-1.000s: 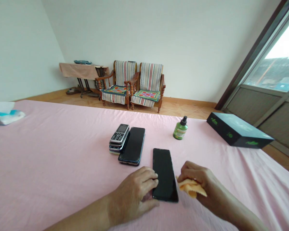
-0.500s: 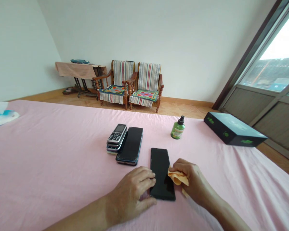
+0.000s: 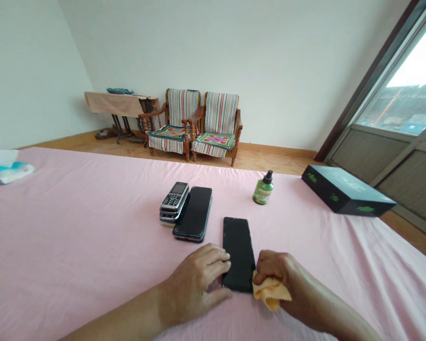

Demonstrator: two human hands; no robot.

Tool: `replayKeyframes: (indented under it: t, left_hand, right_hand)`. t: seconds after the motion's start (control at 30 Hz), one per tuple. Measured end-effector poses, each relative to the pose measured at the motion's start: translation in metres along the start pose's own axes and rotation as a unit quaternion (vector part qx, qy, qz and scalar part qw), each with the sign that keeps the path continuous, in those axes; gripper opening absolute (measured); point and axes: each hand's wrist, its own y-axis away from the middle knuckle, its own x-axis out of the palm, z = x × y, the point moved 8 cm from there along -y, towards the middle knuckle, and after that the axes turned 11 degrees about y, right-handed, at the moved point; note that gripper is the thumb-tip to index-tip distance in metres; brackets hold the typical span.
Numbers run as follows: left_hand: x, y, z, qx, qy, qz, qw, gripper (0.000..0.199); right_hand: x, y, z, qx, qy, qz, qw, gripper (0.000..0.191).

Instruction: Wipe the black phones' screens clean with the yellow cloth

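From the head camera, a black smartphone (image 3: 237,253) is lying face-up on a pink sheet (image 3: 92,246), its long axis running near to far and leaning slightly left at the far end. The left hand (image 3: 195,284) is resting over the phone's left edge, with the left fingers (image 3: 216,258) lying open across it and not closing around it. The right hand (image 3: 279,279) is beside the phone's near right edge, its right fingers (image 3: 270,263) closing on a yellow cloth (image 3: 270,292) that is touching that edge.

Just left of the phone, a second smartphone (image 3: 195,213) is lying beside a stack of keypad phones (image 3: 174,199). Beyond it, a green bottle (image 3: 263,189) is standing near the sheet's far edge. A black box (image 3: 346,194) is sitting at the far right, and the sheet is stretching widely left towards a tissue packet (image 3: 3,173).
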Motion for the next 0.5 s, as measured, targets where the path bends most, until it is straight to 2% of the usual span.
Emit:
replayKeyframes:
  t: [0.27,0.5]
  left_hand:
    - [-0.004,0.002,-0.003,0.032,0.024,-0.018,0.999,0.034]
    - [-0.003,-0.003,-0.006,0.022,0.028,-0.006,0.999,0.022]
  right_hand:
    - [0.0,-0.002,0.024,-0.052,0.018,0.009,0.998,0.034]
    - [0.027,-0.012,0.039,-0.077,0.052,0.0,0.996,0.023]
